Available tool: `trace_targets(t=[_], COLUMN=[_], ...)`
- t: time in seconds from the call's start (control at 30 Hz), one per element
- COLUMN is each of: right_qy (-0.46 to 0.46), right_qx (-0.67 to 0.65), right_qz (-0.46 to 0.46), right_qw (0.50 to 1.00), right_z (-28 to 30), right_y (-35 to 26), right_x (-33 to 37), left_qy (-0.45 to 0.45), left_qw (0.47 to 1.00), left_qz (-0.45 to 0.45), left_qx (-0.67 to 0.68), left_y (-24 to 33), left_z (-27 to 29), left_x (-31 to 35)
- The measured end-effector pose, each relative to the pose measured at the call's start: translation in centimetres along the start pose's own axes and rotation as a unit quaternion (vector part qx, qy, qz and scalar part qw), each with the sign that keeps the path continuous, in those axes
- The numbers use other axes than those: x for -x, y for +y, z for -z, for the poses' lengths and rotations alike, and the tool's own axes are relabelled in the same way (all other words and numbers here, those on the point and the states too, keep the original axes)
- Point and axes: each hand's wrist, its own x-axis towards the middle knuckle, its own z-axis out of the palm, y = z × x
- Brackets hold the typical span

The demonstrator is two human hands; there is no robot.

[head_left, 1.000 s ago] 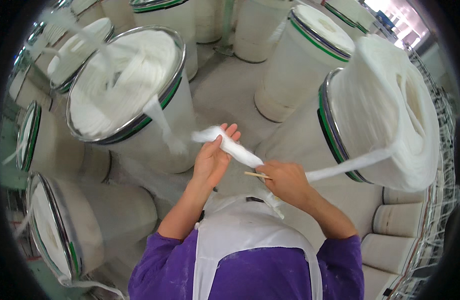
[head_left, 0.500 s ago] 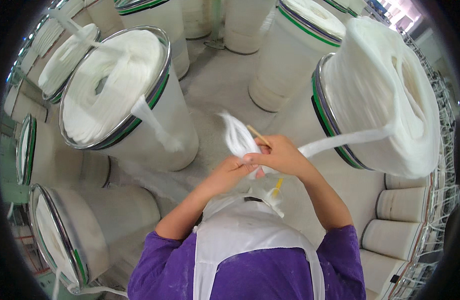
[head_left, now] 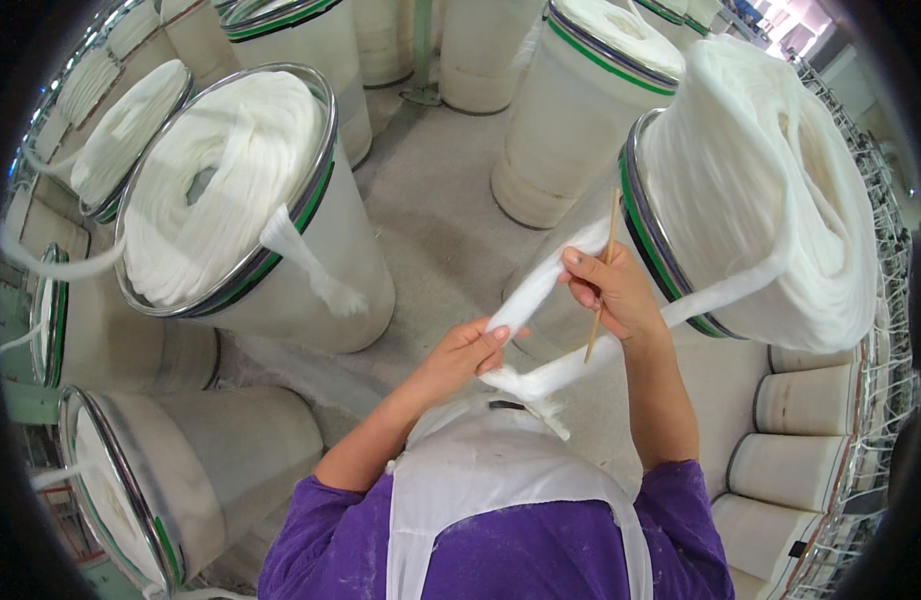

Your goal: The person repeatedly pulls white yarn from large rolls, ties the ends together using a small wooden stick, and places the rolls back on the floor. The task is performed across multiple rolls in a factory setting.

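A thick white fibre sliver (head_left: pixel 533 289) is pinched between the thumb and fingers of my left hand (head_left: pixel 465 352), in front of my apron. One stretch runs up to the right toward my right hand (head_left: pixel 615 288). Below the left hand it bends round and rises rightward, behind my right wrist, to the coiled sliver (head_left: pixel 741 180) heaped above the right-hand can (head_left: pixel 659 240). My right hand is closed around a thin wooden stick (head_left: pixel 614 213), which stands nearly upright. Its fingertips are beside the upper stretch of sliver; whether they grip it too cannot be made out.
A large sliver can (head_left: pixel 351 260) at the left has a loose sliver end (head_left: pixel 316 268) over its rim. Another can (head_left: pixel 251 425) is nearer at the lower left. More cans line the back, including one (head_left: pixel 541 150) right of centre. Grey floor (head_left: pixel 431 200) lies between them.
My hands have moved apart, the right one up and rightward with the stick, which now stands upright. The bunched sliver between them is now stretched into a longer strand.
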Motion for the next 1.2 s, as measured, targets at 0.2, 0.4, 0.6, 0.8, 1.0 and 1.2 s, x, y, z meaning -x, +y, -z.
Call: trace_targets(t=[0.2, 0.4, 0.6, 0.8, 1.0, 1.2], right_qy=[0.111, -0.179, -0.060, 0.054, -0.125, -0.034], right_qx=[0.073, -0.005, 0.348, 0.610, 0.218, 0.153], right_qz=[0.162, 0.280, -0.267, -0.261, -0.080, 0.058], right_qw=[0.978, 0.943, 0.897, 0.746, 0.965, 0.986], right_z=[-0.1, 5.0, 7.9, 8.7, 7.6, -2.7], right_y=[-2.0, -0.7, 25.4, 36.4, 16.6, 7.2], right_x=[3.6, 10.0, 9.7, 11.0, 9.4, 2.9], left_qy=[0.046, 0.153, 0.146, 0.129, 0.220, 0.226], left_qw=[0.998, 0.984, 0.966, 0.956, 0.966, 0.965], left_qz=[0.011, -0.014, -0.034, -0.078, -0.034, -0.120], left_qx=[-0.036, 0.087, 0.212, 0.252, 0.135, -0.052], left_y=[-0.3, -1.8, -2.6, -2.7, -3.1, -4.1], left_z=[1.3, 3.1, 3.6, 3.0, 3.0, 0.7], left_x=[-0.5, -0.9, -0.7, -0.7, -0.6, -0.2])
